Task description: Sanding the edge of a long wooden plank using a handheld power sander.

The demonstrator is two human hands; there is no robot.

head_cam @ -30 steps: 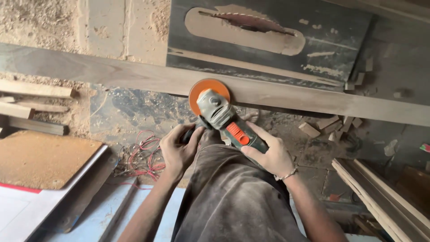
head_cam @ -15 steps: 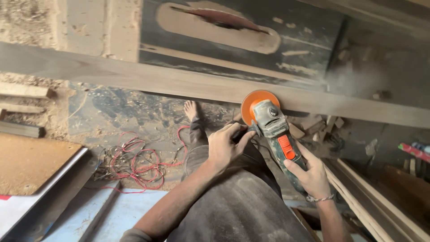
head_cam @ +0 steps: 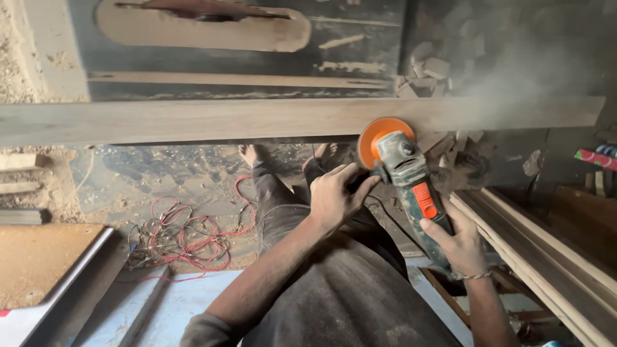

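Note:
A long wooden plank lies across the view. An angle grinder with an orange disc and orange switch presses against the plank's near edge toward the right. My left hand grips the grinder's side handle. My right hand wraps the grinder's dark body from behind. Dust drifts up to the right of the disc.
A table saw top with its blade slot lies beyond the plank. Tangled red wires lie on the sawdust-strewn floor at left. Stacked wood strips lean at right; small wood offcuts pile behind the plank. A board sits lower left.
The grinder and both hands have travelled rightward along the plank's edge. More dust now hangs at the right, and the plank's right end has come into view.

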